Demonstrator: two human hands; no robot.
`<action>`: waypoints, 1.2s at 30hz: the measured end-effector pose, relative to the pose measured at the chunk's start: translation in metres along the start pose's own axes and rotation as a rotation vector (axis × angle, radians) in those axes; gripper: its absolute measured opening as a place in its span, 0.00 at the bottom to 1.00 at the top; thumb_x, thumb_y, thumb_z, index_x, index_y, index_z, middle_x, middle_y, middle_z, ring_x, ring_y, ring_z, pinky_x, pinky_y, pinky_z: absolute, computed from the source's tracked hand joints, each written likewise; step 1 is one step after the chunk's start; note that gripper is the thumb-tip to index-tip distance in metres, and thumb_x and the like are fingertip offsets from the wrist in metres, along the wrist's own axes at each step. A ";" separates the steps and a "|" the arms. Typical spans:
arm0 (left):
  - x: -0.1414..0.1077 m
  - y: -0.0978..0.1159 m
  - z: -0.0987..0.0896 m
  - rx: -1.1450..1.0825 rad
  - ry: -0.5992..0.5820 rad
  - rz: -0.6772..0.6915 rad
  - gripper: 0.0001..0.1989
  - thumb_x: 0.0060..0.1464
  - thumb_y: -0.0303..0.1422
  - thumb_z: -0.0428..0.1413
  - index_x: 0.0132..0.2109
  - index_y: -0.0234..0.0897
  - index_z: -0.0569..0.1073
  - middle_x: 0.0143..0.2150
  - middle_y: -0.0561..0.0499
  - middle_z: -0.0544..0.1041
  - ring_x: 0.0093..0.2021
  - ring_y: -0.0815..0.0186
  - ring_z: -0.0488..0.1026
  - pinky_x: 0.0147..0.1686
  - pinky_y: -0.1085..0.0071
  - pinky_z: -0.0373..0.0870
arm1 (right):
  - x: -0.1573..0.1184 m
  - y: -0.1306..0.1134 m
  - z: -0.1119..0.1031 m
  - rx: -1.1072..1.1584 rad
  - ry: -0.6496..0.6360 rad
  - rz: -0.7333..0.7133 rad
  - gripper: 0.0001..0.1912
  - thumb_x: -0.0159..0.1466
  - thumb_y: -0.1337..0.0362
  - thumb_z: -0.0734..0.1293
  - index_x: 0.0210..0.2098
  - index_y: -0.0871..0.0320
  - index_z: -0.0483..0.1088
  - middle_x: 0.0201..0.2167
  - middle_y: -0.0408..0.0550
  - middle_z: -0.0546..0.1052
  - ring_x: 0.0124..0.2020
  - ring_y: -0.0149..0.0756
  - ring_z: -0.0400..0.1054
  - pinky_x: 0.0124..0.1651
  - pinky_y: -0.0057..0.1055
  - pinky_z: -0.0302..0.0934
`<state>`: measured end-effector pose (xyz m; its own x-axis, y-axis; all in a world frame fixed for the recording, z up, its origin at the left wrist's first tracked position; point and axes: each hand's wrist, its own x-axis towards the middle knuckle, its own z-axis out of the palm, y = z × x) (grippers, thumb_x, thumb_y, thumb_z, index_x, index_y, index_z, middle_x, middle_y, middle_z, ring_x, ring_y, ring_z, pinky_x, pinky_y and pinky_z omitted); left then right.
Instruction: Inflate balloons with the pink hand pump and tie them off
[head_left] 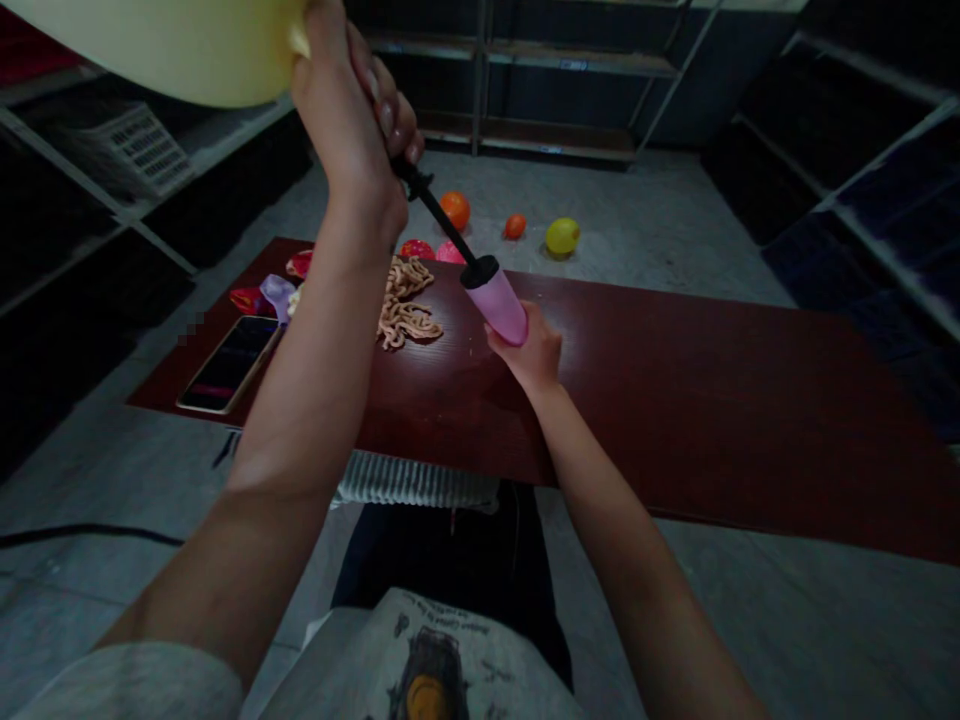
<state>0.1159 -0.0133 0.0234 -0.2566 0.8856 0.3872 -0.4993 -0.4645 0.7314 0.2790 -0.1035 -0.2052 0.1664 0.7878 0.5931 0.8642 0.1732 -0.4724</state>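
Observation:
A hand balloon pump (pixel 501 308) with a pink barrel slants across the view above the table, its thin black rod drawn out. My right hand (pixel 538 350) is closed around the lower end of the barrel. Higher up and to the left, my left hand (pixel 352 100) wraps the pump's black far end. A large pale yellow balloon (pixel 180 50) adjoins that hand at the thumb side and runs out of the frame. Whether the balloon's neck sits on the pump is hidden by my fingers.
On the dark red table (pixel 712 400) lie a phone (pixel 231 365), limp balloons (pixel 277 295) and a heap of tan long balloons (pixel 407 320). Beyond it, orange (pixel 454 210) and yellow balloons (pixel 562 237) rest on the floor. Shelves (pixel 577 60) line the walls; a white basket (pixel 146 150) stands left.

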 end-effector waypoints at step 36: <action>-0.020 0.022 -0.148 -0.252 0.449 -0.262 0.23 0.76 0.34 0.41 0.28 0.39 0.48 0.18 0.58 0.46 0.17 0.69 0.45 0.21 0.72 0.46 | -0.007 -0.013 -0.004 -0.252 -0.160 -0.354 0.28 0.64 0.43 0.68 0.51 0.60 0.74 0.42 0.55 0.83 0.39 0.44 0.78 0.38 0.36 0.66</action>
<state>-0.0130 -0.0407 -0.0512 -0.3966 0.9119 -0.1054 -0.7612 -0.2625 0.5930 0.2686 -0.1133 -0.2007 -0.2180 0.7907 0.5720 0.9463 0.3147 -0.0743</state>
